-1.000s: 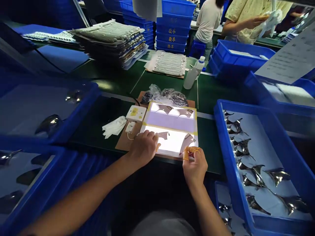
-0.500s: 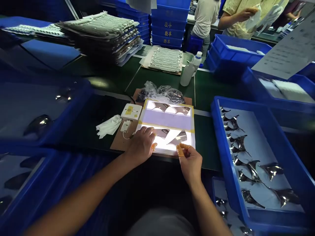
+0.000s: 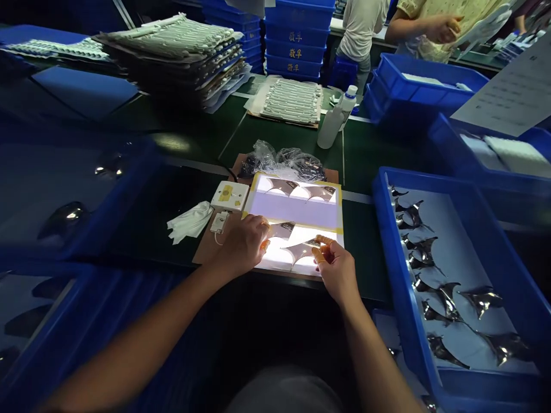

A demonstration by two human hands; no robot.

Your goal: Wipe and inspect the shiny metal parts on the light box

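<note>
right hand point(image 3: 338, 274) pinching the shiny curved metal piece point(image 3: 303, 248), now swung round flatter on the lit panel point(image 3: 297, 207); left hand point(image 3: 243, 246) curled at the panel's near left, can't tell if it grips the second piece point(image 3: 282, 229) just beside it.

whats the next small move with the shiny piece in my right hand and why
I'd probably lower the shiny piece flat onto the light panel. The right hand pinches it over the lit surface, where the glow should show its outline, and the left hand sits beside a second piece.
</note>
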